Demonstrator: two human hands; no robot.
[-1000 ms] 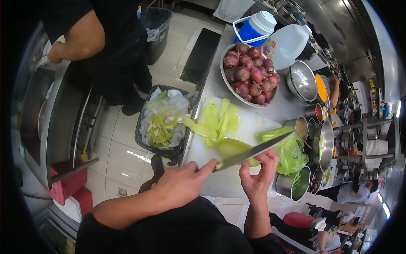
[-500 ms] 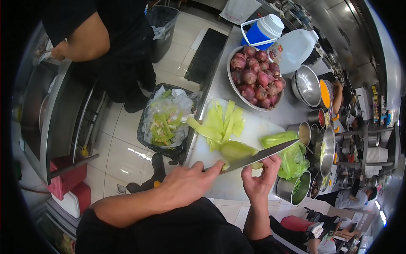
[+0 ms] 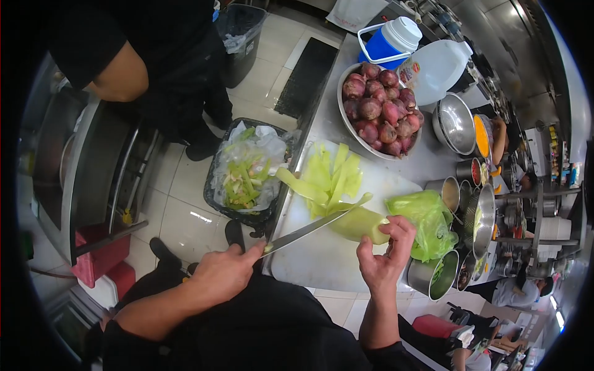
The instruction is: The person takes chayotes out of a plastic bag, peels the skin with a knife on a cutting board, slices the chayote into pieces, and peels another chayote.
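From my station I log the work around the cutting board (image 3: pixel 303 263): the pale green vegetable (image 3: pixel 359 226) is held over its middle, with peeled strips (image 3: pixel 334 176) heaped just beside it on the same board. My left hand (image 3: pixel 219 275), at the board's near corner, has its fingers closed round the handle of the knife (image 3: pixel 303 235). My right hand (image 3: pixel 387 253) pinches the vegetable's end between thumb and fingers. Change noted: the blade, across the vegetable half a second ago, is now drawn back, only its tip end beside the vegetable; I judge this a pause between strokes or the end of one. A thin strip shows at the tip; whether it is cut free, I cannot tell. A green plastic bag (image 3: pixel 424 232) lies at the board's side, and a bowl of onions (image 3: pixel 390 114) stands beyond it.
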